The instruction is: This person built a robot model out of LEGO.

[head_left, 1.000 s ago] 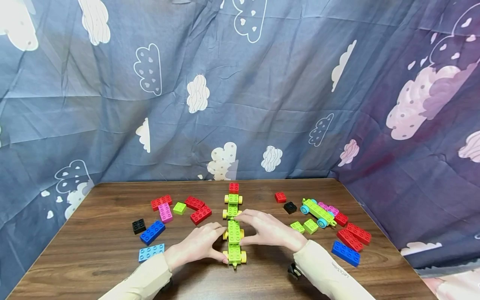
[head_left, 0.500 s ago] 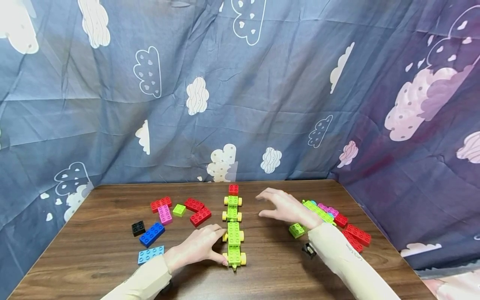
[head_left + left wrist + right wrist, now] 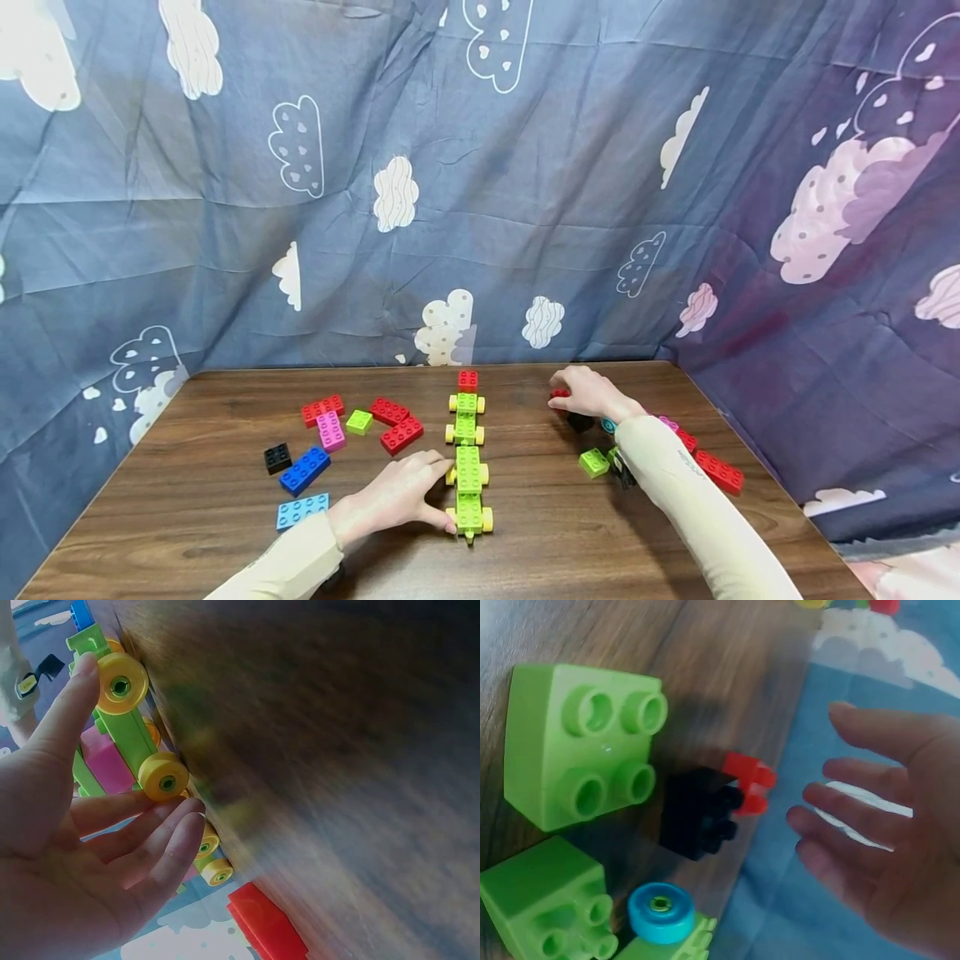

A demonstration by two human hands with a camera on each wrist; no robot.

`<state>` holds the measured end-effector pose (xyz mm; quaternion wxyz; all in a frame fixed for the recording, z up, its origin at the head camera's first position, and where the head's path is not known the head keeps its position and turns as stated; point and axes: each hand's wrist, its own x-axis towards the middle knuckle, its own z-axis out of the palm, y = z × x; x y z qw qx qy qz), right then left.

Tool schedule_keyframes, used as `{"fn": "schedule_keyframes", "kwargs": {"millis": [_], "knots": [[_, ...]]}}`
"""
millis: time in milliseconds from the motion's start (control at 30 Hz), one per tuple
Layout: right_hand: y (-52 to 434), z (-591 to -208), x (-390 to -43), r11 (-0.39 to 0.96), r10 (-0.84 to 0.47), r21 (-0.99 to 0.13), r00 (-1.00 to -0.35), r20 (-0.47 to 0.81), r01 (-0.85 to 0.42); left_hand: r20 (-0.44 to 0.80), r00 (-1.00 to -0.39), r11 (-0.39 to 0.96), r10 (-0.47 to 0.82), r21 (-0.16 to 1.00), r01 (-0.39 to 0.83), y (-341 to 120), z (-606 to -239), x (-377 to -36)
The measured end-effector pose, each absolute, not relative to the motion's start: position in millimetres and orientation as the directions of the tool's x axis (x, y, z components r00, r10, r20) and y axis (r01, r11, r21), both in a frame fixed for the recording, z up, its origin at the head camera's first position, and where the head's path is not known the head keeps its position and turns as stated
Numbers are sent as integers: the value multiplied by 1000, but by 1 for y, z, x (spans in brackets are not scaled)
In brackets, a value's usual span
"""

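Note:
In the centre of the table stand two lime-green toy wagons with yellow wheels, one behind the other. My left hand holds the nearer wagon by its left side, thumb at the rear wheel and fingers at the front wheel. A pink brick shows low in that wagon. A red brick sits at the far wagon's front. At the back right my right hand is over a small red brick and a black brick; in the right wrist view its loosely bent fingers are apart from both.
Two lime-green bricks and a blue-wheeled base lie near my right forearm, with red bricks farther right. To the left lie red, pink, black and blue bricks. A cloth curtain hangs behind the table.
My right hand has let go of the near wagon and moved right and away to the small red and black bricks. My left hand stays on the wagon.

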<state>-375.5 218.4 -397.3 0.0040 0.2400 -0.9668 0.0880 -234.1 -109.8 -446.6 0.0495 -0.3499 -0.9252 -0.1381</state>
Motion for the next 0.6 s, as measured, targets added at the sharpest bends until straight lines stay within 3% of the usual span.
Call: {"fn": "schedule_keyframes", "kwargs": {"millis": [200,600], "knots": [[216,-408,-383,896,-431,-137,-902,-29,-423,186,-752,716,632,230,659,-109,-448,-234],[200,-411,-382,864,-490,-149,-871,-37,-480,172,-758,721,630,234,652,-110,-447,-235]]}}
